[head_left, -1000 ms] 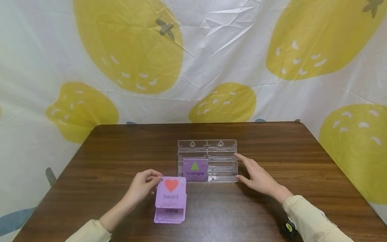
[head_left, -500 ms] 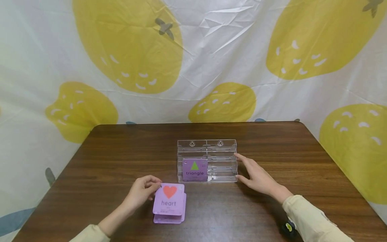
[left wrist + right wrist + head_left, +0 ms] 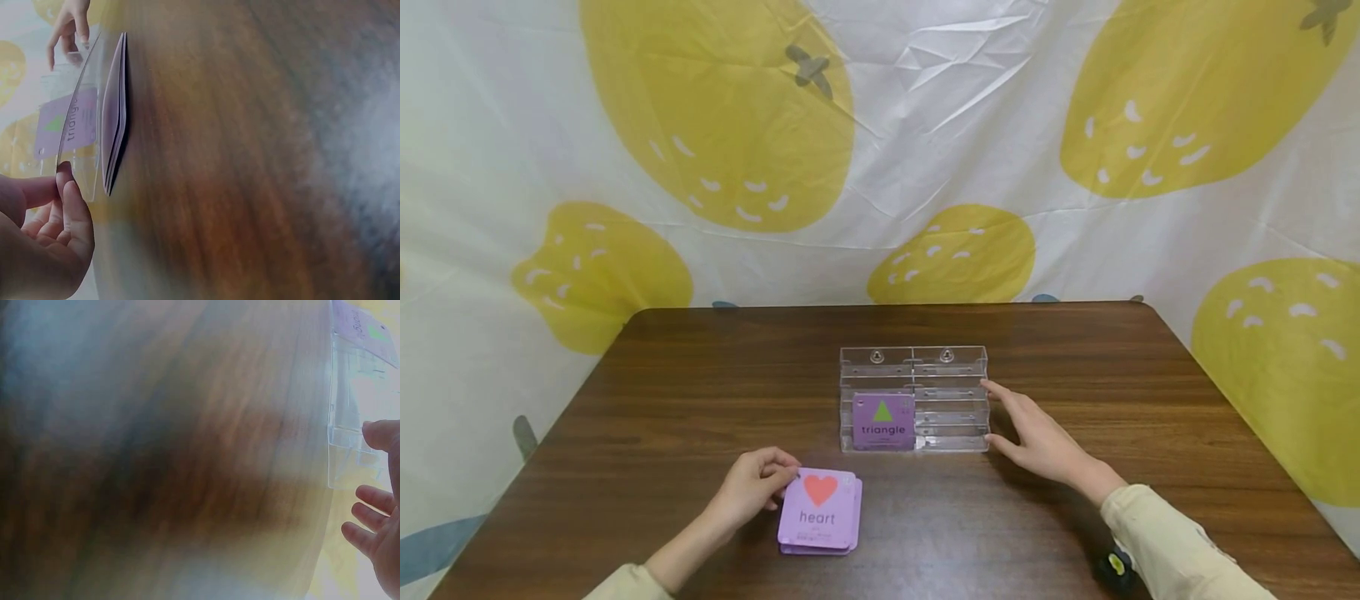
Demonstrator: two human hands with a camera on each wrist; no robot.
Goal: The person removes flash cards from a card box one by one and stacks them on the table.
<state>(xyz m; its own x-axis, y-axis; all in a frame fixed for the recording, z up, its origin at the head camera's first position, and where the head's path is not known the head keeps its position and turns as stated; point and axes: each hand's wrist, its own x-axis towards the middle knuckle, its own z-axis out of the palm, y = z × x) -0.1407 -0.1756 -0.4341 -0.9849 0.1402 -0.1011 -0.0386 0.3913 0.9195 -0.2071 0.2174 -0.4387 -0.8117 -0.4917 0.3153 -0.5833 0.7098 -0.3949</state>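
Our left grip (image 3: 749,486) pinches the heart card (image 3: 817,510) by its corner over the stack (image 3: 112,122); our right grip (image 3: 1037,439), fingers spread, touches the rack (image 3: 952,442); we should pinch lightly, lest the card bend.

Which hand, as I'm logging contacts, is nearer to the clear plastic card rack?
Right: the right hand touches the rack on its right side. The left hand is apart, nearer the person and leftward, pinching a square purple card reading "heart".
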